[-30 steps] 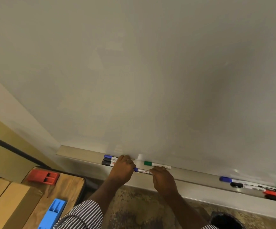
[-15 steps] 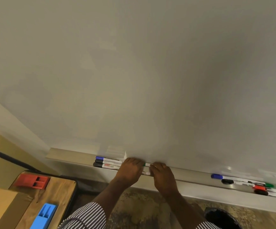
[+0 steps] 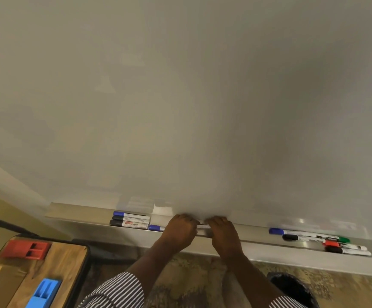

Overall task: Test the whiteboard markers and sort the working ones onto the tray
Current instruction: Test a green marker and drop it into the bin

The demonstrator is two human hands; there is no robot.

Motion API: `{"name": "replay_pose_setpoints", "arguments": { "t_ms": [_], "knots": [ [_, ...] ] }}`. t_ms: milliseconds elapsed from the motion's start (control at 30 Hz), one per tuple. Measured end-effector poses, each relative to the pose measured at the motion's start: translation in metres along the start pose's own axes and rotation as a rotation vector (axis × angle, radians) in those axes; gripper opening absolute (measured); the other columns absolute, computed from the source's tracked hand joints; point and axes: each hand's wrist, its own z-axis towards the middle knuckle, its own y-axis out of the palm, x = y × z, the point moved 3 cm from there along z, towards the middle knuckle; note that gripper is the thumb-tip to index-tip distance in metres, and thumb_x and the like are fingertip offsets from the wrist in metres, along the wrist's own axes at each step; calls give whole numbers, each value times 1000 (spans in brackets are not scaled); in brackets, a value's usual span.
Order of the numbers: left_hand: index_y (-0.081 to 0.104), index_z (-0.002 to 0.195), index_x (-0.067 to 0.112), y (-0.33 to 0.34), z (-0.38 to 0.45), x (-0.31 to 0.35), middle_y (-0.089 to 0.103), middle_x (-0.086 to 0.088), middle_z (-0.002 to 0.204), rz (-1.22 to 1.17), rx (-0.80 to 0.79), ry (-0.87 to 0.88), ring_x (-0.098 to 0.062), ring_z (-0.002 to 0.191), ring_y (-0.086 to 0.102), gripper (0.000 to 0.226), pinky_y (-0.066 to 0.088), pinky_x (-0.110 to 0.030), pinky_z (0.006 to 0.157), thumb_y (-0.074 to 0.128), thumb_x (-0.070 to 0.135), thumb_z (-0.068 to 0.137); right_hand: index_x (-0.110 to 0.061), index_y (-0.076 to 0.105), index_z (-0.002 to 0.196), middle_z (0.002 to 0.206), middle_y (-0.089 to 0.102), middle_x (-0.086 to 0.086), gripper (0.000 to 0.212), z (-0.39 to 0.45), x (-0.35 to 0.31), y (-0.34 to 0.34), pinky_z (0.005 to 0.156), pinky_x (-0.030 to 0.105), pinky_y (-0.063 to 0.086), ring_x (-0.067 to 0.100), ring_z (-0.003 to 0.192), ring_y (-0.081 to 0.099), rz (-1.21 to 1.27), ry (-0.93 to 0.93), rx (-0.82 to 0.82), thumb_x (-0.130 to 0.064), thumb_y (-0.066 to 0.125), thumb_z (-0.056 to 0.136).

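Looked down along a whiteboard to its ledge tray. Found both hands side by side on the tray, knuckles up, fingers curled down toward the board. Left hand curled over a blue-capped marker, whose cap stuck out past the left side of the hand. Right hand curled over what seemed the other end of the same white barrel, a short piece of it visible between the two hands. Could not tell how firmly either hand gripped, the fingertips being hidden.

Held in the tray to the left of the hands: three markers lying parallel and touching, one blue-capped at the back, two black-capped in front, the front one with a red label. Held in the tray well off to the right: a looser cluster of a blue-capped, a black-capped, a green-capped, a red-capped and another dark-capped marker, partly overlapping.

Below left, saw a wooden table carrying a red plastic holder and a blue plastic holder, each with two slots, contents not visible. Striped sleeves at the bottom edge, patterned carpet beneath.
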Motion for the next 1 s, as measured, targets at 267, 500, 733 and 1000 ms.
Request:
{"name": "replay_pose_setpoints", "arguments": {
  "t_ms": [267,500,733,1000],
  "knots": [
    [72,115,20,-52,-1,23,70,1,116,-449,183,-58,-17,105,63,23,46,-22,97,66,20,93,-27,72,107,101,74,-13,27,-7,25,-75,82,25,54,9,93,69,831,201,-123,-5,57,100],
    [71,102,19,-109,-15,60,68,9,90,-940,338,-134,-15,76,67,11,57,-26,70,65,27,97,-5,70,104,88,71,26,27,-13,17,-158,54,31,53,32,69,62,1576,415,-29,-28,72,90],
    [68,93,14,-174,-29,112,70,-2,86,-1211,559,-58,-20,85,67,35,54,-27,77,52,46,97,-14,75,99,83,71,18,33,-11,-48,-218,50,29,53,26,66,66,1722,179,162,-41,82,81],
    [66,121,15,-196,-38,153,71,-5,125,-1727,633,-206,-25,118,66,46,55,-34,92,53,51,95,-22,76,86,74,73,13,37,-11,-74,-236,52,31,57,25,60,68,1702,184,414,-56,82,75]
  ]
}}
